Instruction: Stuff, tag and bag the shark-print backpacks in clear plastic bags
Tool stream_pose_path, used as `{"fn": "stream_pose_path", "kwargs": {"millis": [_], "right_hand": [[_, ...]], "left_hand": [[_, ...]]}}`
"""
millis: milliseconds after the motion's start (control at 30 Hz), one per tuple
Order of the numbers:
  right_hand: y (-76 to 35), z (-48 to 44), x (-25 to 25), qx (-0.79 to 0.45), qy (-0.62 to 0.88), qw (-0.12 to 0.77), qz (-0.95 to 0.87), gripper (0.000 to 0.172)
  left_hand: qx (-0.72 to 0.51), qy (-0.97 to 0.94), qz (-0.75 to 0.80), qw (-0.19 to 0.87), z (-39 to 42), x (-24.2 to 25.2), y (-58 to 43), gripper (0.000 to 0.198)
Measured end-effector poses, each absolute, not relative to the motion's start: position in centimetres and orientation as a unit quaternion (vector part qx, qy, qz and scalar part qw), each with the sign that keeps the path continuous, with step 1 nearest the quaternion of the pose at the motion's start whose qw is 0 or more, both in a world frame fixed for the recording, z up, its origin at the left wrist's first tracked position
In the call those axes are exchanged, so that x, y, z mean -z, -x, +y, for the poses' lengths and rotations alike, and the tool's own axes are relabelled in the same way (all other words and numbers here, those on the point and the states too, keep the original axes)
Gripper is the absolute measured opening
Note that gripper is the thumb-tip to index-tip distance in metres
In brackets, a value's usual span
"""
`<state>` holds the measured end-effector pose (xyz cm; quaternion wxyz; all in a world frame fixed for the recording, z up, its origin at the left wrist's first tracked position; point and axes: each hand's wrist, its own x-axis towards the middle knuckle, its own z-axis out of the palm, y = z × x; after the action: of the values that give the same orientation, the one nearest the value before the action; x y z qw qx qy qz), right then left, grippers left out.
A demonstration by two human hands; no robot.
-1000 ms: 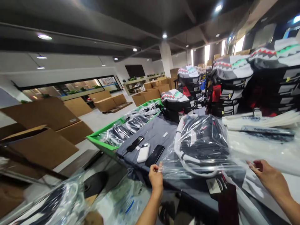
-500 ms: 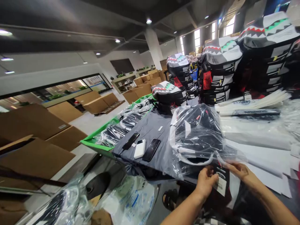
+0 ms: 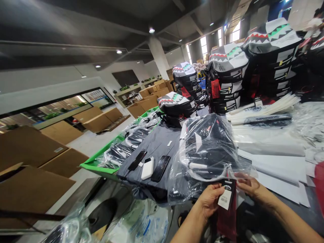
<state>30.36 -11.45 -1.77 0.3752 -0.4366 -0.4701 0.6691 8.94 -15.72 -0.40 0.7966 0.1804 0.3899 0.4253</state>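
Note:
A dark backpack (image 3: 207, 145) with white trim lies on the table inside a clear plastic bag (image 3: 177, 182), whose near end hangs loose over the edge. At that end, my left hand (image 3: 210, 199) pinches a black hang tag (image 3: 227, 194) with a white barcode label. Below the tag hangs a dark red translucent piece (image 3: 229, 219). My right hand (image 3: 250, 187) is closed beside the tag's top corner, its fingertips on the bag's loose edge. Its exact grip is partly hidden.
Two dark phones (image 3: 161, 168) and a white power bank (image 3: 147, 168) lie left of the backpack. A green-rimmed bin (image 3: 88, 166) holds several bagged packs. Stacked backpacks (image 3: 227, 64) stand behind. White sheets (image 3: 275, 168) lie right; cardboard boxes (image 3: 27, 145) stand left.
The hang tag has been lifted and turned, so its label faces me more squarely, and the dark red piece below it shows more fully. Both hands stay close to it. The view has shifted slightly.

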Motion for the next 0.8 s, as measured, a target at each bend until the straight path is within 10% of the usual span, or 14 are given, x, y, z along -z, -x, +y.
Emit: {"fn": "stream_pose_path", "kwargs": {"millis": [300,600,800], "right_hand": [[-29.3,-12.9,1.9,-0.52,0.506,0.404,-0.556,0.063],[-29.4,-14.9,0.9,-0.668,0.461,0.351,-0.467,0.06],[-32.4,-17.7,2.0,-0.487,0.564,0.357,-0.563,0.066]], "left_hand": [[-0.416,-0.176,0.36,0.816,-15.9,-0.3,-9.8,0.047],[-0.423,-0.224,0.433,0.764,-16.2,0.3,-11.2,0.058],[-0.435,-0.362,0.493,0.661,-17.2,2.2,-11.1,0.055]]}}
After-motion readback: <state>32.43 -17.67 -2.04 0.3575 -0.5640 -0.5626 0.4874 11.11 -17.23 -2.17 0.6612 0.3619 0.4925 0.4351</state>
